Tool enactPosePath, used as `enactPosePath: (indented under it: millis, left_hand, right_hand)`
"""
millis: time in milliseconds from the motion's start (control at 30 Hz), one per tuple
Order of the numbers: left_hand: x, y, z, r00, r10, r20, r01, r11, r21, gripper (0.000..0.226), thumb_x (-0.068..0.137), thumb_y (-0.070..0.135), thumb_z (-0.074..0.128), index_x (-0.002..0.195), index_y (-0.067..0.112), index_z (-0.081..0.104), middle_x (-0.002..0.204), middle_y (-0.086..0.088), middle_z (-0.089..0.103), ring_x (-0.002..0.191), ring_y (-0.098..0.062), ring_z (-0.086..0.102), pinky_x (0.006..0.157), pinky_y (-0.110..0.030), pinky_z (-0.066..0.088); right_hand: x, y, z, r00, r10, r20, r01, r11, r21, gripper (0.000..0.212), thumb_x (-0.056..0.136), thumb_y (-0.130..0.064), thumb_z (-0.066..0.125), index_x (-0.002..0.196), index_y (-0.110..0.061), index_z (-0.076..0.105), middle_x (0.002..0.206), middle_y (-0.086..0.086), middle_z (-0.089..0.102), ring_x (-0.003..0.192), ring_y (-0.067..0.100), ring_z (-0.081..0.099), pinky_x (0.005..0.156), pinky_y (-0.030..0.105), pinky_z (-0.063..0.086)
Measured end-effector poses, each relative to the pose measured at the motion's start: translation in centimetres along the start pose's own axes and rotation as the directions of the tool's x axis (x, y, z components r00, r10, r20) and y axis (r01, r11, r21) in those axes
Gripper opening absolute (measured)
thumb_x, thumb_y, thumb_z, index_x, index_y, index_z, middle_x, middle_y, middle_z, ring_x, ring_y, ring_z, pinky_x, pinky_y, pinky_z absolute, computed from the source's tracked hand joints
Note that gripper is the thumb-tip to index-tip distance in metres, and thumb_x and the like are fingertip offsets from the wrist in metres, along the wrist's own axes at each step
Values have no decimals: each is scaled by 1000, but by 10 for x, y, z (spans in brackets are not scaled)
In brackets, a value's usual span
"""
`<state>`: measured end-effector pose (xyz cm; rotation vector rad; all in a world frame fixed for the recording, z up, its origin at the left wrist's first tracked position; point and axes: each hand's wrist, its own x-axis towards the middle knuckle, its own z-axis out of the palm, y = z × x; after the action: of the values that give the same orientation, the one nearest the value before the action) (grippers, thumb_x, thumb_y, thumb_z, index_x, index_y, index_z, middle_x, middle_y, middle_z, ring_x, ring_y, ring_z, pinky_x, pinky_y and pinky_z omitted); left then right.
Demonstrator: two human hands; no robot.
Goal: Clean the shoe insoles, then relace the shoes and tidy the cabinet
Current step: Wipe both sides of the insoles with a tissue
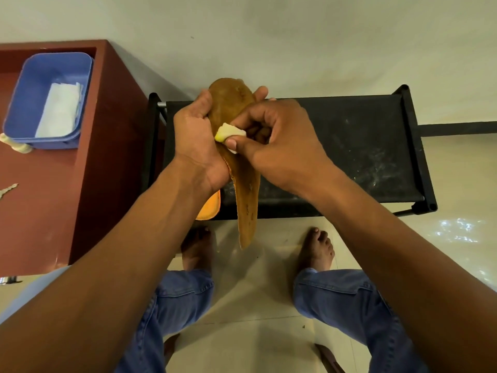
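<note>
Hands meet above the black rack [349, 146]: left hand [196, 138] grips a brown insole [246, 200], right hand [277, 141] pinches a pale sponge [228, 131] against it. Insole's long axis runs near to far, one end hanging toward the floor. Beyond left, a blue tub [32, 84] sits on the red surface [102, 146].

A home, by the shoe rack at the wall

You are seated on a pale tiled floor [255, 300], barefoot and in jeans, facing a plain painted wall [269, 36]. A low black shoe rack [349, 146] with a dusty fabric shelf stands against it, and beside it a red-brown wooden cabinet [107, 157] carries a blue plastic tub [32, 84] with a folded white cloth [59, 111] in it. A key [8, 189] lies on the cabinet too.
</note>
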<state>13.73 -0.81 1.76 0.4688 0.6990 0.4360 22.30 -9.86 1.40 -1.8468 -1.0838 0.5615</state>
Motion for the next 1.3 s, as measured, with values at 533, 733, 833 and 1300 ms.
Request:
enactPosePath:
  millis: [533,733,833,1300]
  left_hand:
    - [-11,-14,7,997,-57,58,47,986,163,62,111,49,25,124,6,68,102,-13,77,91,-25,76,85,-38,63]
    - [4,2,-5,995,20,95,-19,1000,-5,66,110,52,14,152,11,45,146,-21,58,133,-39,58,115,-54,43]
    - [5,2,-6,991,38,125,-36,999,-18,67,110,52,14,143,12,55,146,-18,59,135,-39,56,118,-55,39]
    - [-13,-12,11,995,-62,81,48,987,155,63,110,52,27,142,9,59,136,-16,67,123,-31,66,101,-45,56]
  right_hand:
    - [5,8,-4,950,-1,-312,-71,973,-218,12,86,-30,75,97,-24,79,87,-10,74,78,10,69,73,38,61]
    - [-6,-3,6,991,-40,-124,29,995,-96,12,85,-27,80,96,-22,79,85,-12,74,77,7,68,76,39,61]
    - [-10,-5,10,983,-61,-175,36,989,-142,13,86,-30,80,96,-22,78,86,-12,73,78,7,68,77,37,61]
    - [2,2,-11,895,35,-445,-75,995,-72,12,87,-27,81,96,-21,78,82,-19,69,73,1,65,72,28,60]
